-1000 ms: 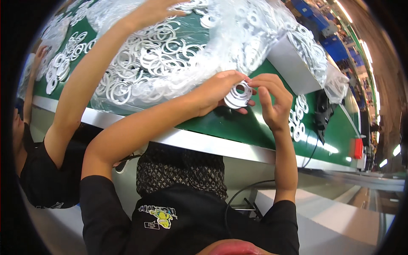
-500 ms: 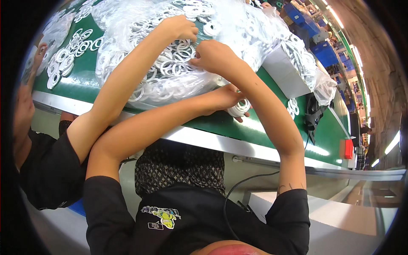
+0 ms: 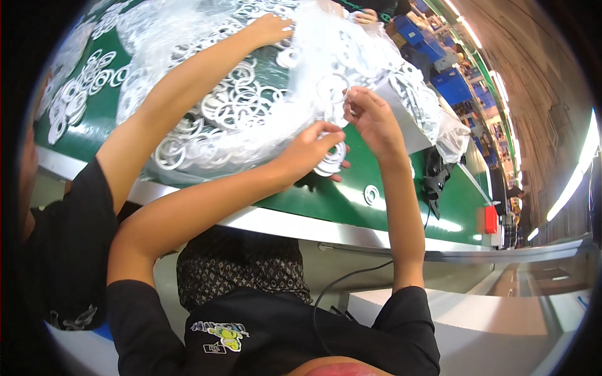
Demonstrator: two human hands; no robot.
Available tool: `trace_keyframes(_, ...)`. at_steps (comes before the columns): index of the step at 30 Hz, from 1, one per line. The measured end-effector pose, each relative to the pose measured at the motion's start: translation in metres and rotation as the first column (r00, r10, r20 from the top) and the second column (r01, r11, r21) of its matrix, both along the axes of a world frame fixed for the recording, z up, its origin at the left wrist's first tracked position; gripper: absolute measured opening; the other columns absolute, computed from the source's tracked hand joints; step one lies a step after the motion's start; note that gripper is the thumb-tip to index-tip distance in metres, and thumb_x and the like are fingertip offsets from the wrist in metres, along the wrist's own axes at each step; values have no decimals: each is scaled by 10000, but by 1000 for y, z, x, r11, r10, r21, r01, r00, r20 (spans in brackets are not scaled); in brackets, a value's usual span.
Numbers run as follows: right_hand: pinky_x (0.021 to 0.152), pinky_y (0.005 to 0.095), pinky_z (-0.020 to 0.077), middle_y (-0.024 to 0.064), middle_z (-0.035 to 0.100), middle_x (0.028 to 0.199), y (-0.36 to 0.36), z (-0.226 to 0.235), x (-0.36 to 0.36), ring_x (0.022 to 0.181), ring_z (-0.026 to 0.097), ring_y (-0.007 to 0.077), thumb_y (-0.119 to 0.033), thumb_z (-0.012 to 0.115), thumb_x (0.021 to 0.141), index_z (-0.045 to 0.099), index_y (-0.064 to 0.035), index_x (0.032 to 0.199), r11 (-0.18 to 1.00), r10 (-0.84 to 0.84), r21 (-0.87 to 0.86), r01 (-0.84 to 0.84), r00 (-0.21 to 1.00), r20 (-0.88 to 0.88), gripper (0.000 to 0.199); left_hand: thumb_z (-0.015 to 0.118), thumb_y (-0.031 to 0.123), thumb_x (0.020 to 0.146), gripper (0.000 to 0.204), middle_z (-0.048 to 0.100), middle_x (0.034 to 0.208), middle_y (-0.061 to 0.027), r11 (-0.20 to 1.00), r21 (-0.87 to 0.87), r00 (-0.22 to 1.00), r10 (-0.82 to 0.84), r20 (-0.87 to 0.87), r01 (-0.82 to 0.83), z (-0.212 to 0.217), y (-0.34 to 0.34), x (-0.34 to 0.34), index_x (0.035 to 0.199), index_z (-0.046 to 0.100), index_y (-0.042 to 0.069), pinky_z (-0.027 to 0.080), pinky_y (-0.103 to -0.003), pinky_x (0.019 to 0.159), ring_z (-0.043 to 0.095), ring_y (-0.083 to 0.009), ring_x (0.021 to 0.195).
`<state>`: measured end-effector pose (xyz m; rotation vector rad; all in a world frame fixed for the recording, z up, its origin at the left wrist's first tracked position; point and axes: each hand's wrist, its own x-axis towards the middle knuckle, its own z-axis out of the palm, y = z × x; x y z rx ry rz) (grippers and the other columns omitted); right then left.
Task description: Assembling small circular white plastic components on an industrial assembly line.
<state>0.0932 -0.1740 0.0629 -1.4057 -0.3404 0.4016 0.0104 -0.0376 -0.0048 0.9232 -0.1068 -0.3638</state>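
Two hands work by the clear bag [image 3: 351, 56]: left hand [image 3: 311, 150] pinches a stack of white rings [image 3: 331, 160], right hand [image 3: 370, 116] pinches one ring [image 3: 332, 88]. These rings look light, thin and slippery, so grip the rim.

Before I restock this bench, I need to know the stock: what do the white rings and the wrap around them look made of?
The white rings look like thin plastic, flat and matte, though rubber is possible. The wrap looks like clear plastic film: it crinkles, shines, and shows rings through it.
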Motion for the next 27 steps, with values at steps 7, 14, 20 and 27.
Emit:
trace_keyframes(7,682,239,487,87,659,888,-40,-42,-26,752,614,131,-120,560,907,589,0,964,990,77,135,-45,968,-238,136,466,291,972,285,579,1025,-102,985,80,986,149,72,-154,8,6,-3,1114,473,44,576,-303,639,631,-158,842)
trace_keyframes(14,665,205,475,57,650,840,-49,-34,-35,695,587,84,-174,580,903,583,-3,981,985,116,-113,-129,987,-114,189,471,255,970,225,607,926,-107,975,175,990,129,52,-136,11,5,-1,1043,463,42,569,-288,573,645,-164,782)
trace_keyframes(20,657,202,457,55,680,842,-47,-40,-44,705,576,74,-166,712,803,576,5,1187,986,-54,-131,101,945,321,442,469,248,970,221,620,977,-132,976,176,992,128,7,-128,18,1,-2,1035,465,37,575,-299,586,662,-203,829)
trace_keyframes(27,642,238,473,60,660,924,-43,-37,-50,733,605,119,-163,755,742,595,-57,1195,913,3,-292,284,713,702,493,473,228,967,196,625,955,-120,975,195,994,102,28,-106,19,5,-4,1026,482,41,574,-287,581,662,-197,823)
